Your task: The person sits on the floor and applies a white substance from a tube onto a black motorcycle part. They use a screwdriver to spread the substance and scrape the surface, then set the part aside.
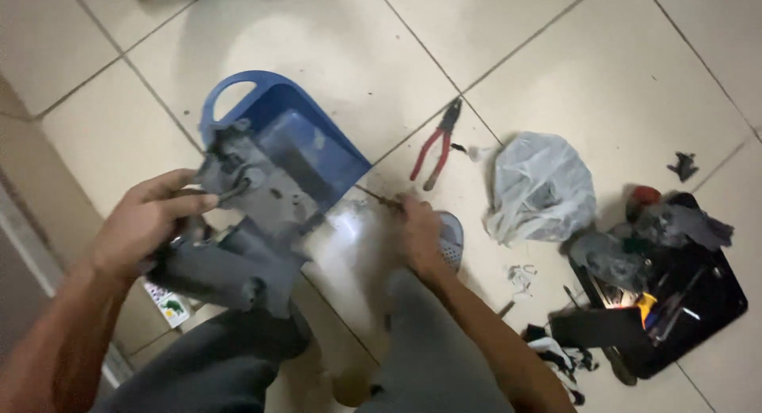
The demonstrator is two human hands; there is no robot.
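Note:
My left hand (147, 218) grips a grey plastic machine part (238, 230) with brackets and small fittings, held above my knees. My right hand (419, 234) is blurred and closed around a thin tool (379, 199) whose tip points at the part's right edge; I take it for a screwdriver. A pale, blurred translucent piece (349, 246) lies between the two hands. Under the grey part sits a blue plastic basket (302, 135) with a loop handle.
On the tiled floor lie red-handled pliers (435, 147), a crumpled clear plastic bag (540, 189), and a black tray (698, 302) of tools and dark rags at the right. Small scraps lie near it. A small printed card (168, 304) sits by my left knee.

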